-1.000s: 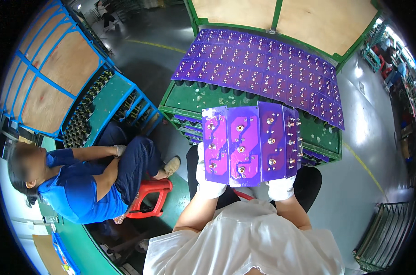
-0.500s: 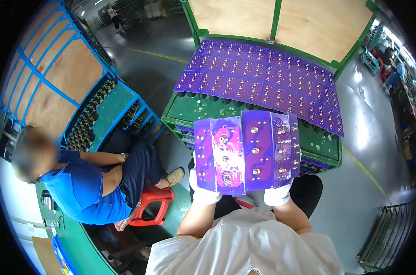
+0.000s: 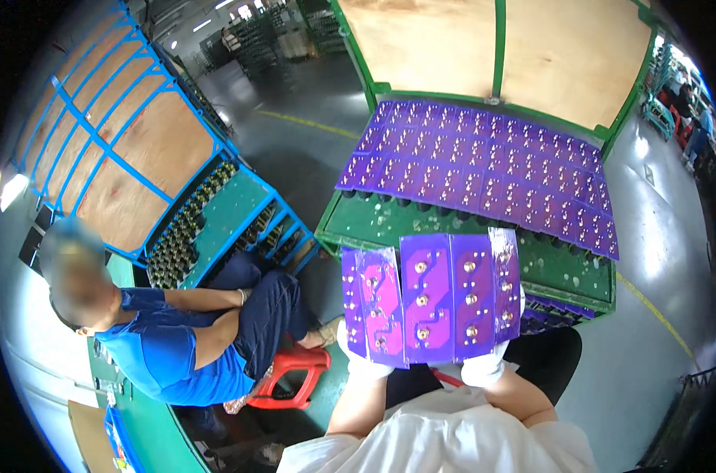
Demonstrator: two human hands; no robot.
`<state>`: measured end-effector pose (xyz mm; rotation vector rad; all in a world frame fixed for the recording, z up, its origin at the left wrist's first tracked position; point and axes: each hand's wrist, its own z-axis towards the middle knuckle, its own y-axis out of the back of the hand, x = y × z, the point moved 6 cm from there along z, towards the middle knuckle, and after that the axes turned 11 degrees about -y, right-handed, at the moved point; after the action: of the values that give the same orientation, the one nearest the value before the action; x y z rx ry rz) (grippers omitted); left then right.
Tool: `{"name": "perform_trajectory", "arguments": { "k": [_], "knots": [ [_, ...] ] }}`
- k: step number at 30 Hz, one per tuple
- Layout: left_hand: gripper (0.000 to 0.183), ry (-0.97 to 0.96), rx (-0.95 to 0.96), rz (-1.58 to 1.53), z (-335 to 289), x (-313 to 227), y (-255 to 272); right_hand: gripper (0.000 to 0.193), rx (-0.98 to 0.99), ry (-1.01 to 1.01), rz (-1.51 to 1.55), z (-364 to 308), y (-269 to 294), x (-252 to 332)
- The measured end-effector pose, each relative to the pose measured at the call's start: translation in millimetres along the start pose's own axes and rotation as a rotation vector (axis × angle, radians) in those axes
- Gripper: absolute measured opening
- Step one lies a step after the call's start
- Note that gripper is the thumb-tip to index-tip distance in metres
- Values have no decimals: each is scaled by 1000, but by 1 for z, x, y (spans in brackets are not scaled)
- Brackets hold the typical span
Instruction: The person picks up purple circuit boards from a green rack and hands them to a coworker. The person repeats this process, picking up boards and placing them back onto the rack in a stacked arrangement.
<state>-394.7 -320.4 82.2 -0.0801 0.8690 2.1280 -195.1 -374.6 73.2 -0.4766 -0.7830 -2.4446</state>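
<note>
Grey floor [image 3: 594,386], shiny, bright patch of light [image 3: 648,246] at right. Yellow line [image 3: 309,123] on floor at far side, more yellow line at right. Green table [image 3: 389,221], spotty top, tall pale wood boards [image 3: 429,47] at back. Blue frame [image 3: 98,140] at left, wood in it too. Red stool [image 3: 314,359]. Green bench [image 3: 154,433], bottom left. Small ceiling lights [image 3: 202,25] far back.

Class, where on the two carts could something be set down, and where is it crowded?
The green cart has a bare front strip between its purple boards and near edge; held boards hide its middle. The blue cart has a green patch right of its dark parts. Crowded: the board rows and the dark parts.
</note>
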Motion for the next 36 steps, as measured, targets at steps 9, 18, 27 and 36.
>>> {"name": "perform_trajectory", "arguments": {
  "k": [9, 18, 27, 36],
  "knots": [
    [38, 307, -282, -622, -22, 21, 1, 54, 21, -542, 892, -29, -34, -26],
    [39, 19, -41, 78, -20, -1, 25, 61, 23, -676, 941, -32, -31, -7],
    [45, 578, -556, -1893, -10, 11, 22, 69, 29, -525, 679, -8, -20, 29],
    [63, 725, -535, -2150, -19, 10, 20, 87, 13, -463, 1166, 12, -19, 69]
  ]
}}
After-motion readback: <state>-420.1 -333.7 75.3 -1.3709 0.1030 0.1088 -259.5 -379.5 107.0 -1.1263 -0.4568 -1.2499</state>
